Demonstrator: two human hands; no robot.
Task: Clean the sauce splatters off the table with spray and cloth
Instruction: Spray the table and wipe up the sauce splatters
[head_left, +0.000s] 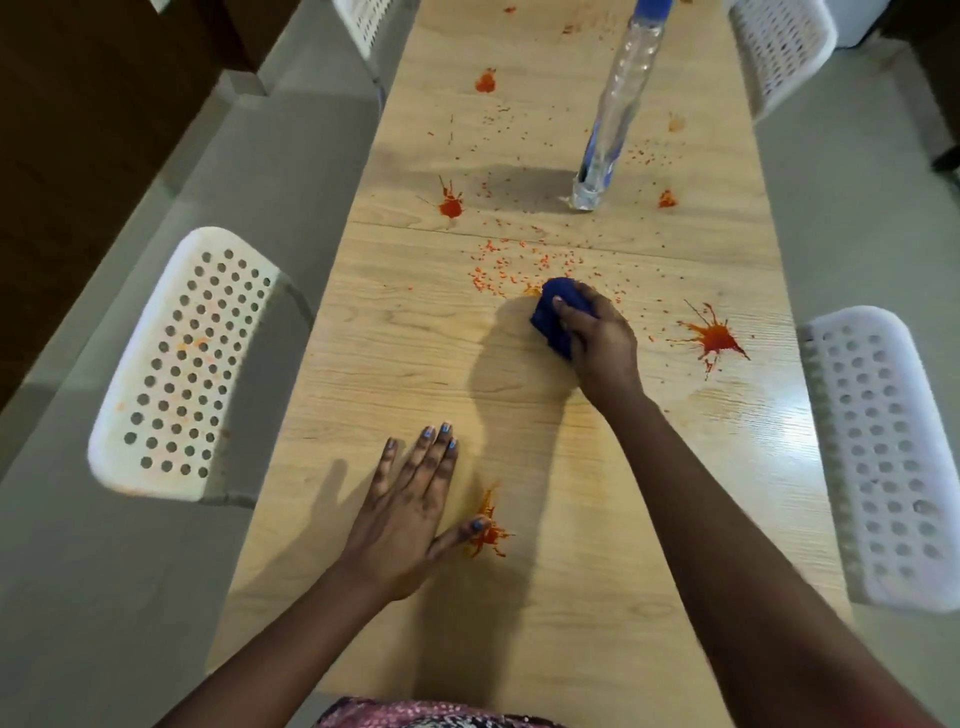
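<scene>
A long light wooden table (415, 364) carries red sauce splatters. My right hand (602, 343) presses a bunched dark blue cloth (551, 312) onto the table beside a patch of fine red droplets (514, 265). My left hand (410, 509) lies flat on the table, fingers spread, its thumb touching a red splat (491, 535). A larger splat (714, 338) lies right of the cloth, another (451, 205) farther back on the left. A tall clear spray bottle (618, 109) with a blue top stands upright beyond the cloth.
White perforated chairs stand along both sides: one at the left (182, 364), one at the right (883, 457), and two more at the far end (779, 47). More small sauce spots (485, 82) dot the far half of the table. Grey floor surrounds it.
</scene>
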